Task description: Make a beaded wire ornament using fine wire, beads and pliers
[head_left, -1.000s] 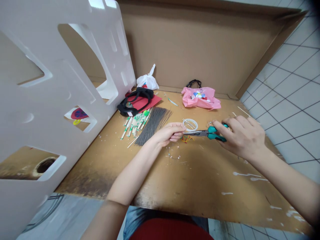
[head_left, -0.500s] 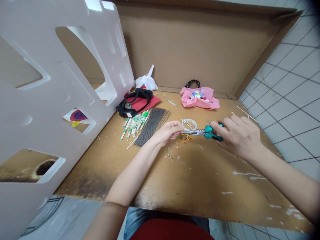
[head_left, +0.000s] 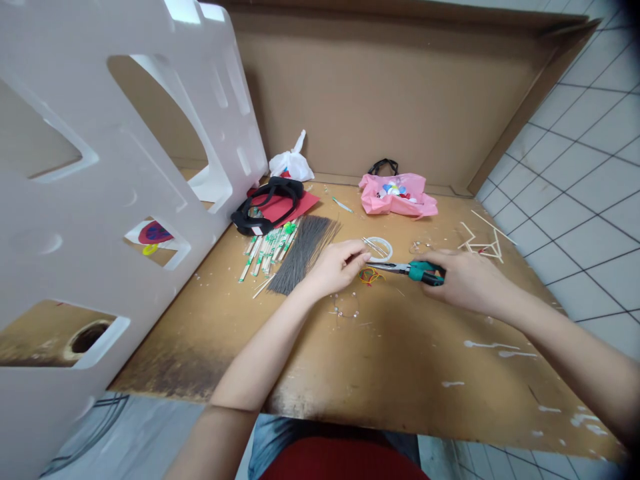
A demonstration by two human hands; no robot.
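Green-handled pliers (head_left: pixel 417 271) point left, their handles inside my right hand (head_left: pixel 457 277), which is closed round them. The metal jaws reach the fingertips of my left hand (head_left: pixel 337 267), which is pinched; whatever lies between those fingers is too small to make out. A white ring (head_left: pixel 388 249) with thin metal sticks lies just beyond the jaws. Colourful rubber bands (head_left: pixel 371 277) lie beneath the jaws. A loop of thin wire with small beads (head_left: pixel 346 315) rests on the table nearer to me.
Grey wires (head_left: pixel 303 257) and wrapped sticks (head_left: pixel 267 251) lie at the left, below a black headset strap (head_left: pixel 273 203). A pink bag (head_left: pixel 399 195) and a white bag (head_left: pixel 290 165) stand at the back. A stick frame (head_left: pixel 484 248) lies right. A white plastic panel (head_left: pixel 165 140) rises left.
My right hand has closed further round the plier handles, and it has lowered slightly to the left. The stick frame at the right shows more. My left hand stays at the jaw tips.
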